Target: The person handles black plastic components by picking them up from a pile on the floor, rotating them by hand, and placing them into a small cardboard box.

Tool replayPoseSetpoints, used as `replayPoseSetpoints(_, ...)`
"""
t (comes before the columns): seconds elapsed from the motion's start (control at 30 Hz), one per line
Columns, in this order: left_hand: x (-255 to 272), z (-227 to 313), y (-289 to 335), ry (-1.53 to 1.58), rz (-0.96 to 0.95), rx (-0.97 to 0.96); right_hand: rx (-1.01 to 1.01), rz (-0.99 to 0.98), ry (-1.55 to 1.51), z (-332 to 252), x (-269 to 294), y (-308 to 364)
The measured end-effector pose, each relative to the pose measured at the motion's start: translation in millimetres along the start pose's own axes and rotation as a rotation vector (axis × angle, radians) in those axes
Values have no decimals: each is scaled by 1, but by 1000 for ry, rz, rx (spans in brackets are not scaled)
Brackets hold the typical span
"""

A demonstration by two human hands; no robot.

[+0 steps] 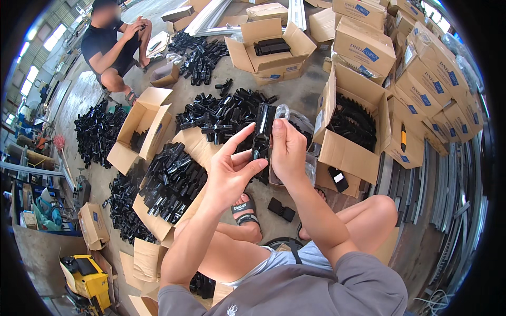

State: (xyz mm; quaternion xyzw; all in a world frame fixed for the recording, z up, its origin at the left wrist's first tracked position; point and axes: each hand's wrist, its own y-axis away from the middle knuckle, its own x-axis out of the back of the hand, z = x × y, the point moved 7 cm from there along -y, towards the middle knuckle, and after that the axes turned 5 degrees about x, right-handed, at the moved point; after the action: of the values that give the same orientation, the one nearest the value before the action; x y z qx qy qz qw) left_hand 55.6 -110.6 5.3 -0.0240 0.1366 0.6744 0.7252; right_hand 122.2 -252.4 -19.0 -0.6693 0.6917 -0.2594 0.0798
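In front of me I hold a glossy black tube-shaped fitting [265, 122] upright. My left hand [232, 166] grips its lower part, with the thumb and fingers set on either side. Pressed against its right side is my right hand [289, 150], thumb up and the other fingers curled in; what those fingers cover is hidden. Just behind the fitting lies a heap of similar black fittings [226, 113]. An open carton [190, 134] left of my hands bears many more black fittings [176, 181]. On the floor below my hands sits a black ribbed block [281, 209].
Open cartons with black parts stand at the right [348, 150] and far middle [274, 67]. Stacked cartons [435, 68] and long metal profiles [421, 195] line the right. A co-worker [113, 50] squats at the far left. A yellow-handled cutter [404, 138] and a black phone-like object [338, 179] lie rightward.
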Motion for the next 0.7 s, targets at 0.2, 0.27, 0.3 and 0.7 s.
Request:
replayPoseSetpoints(0.2, 0, 1, -1, 35, -2, 11, 80, 104, -190, -12, 10, 3)
replayPoseSetpoints(0.27, 0, 1, -3, 37, -15, 10, 105, 88, -149, -13, 7, 2)
replayPoseSetpoints(0.3, 0, -1, -3, 37, -28, 11, 127, 74, -111, -14, 5, 3)
replayPoseSetpoints(0.7, 2, -5, -1, -3, -7, 62, 59, 2, 54, -1, -1, 6)
